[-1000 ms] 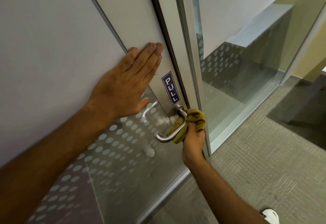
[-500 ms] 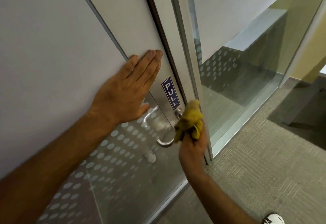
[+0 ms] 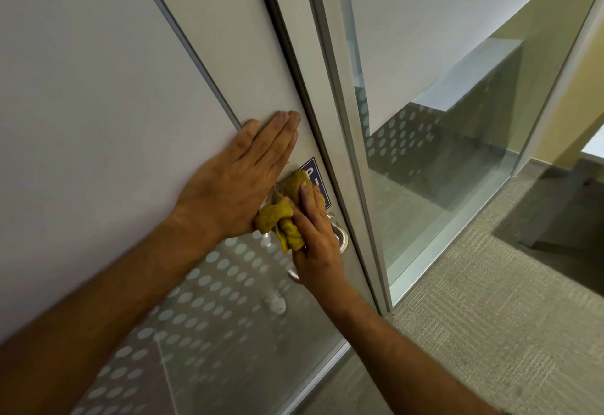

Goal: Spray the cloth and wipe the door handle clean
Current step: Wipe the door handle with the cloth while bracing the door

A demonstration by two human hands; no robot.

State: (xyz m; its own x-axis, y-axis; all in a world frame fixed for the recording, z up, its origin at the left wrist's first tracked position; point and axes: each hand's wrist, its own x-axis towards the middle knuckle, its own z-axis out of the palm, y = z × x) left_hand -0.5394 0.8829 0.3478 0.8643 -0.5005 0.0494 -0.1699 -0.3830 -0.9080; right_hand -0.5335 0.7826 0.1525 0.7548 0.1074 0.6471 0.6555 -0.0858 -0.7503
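Brushed-metal handle, nubby cloth

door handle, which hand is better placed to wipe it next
Right. The right hand already holds the yellow cloth directly over the door handle; the left hand lies flat on the door, empty.

We press our left hand flat on the door; our right hand holds the yellow cloth against the door handle.
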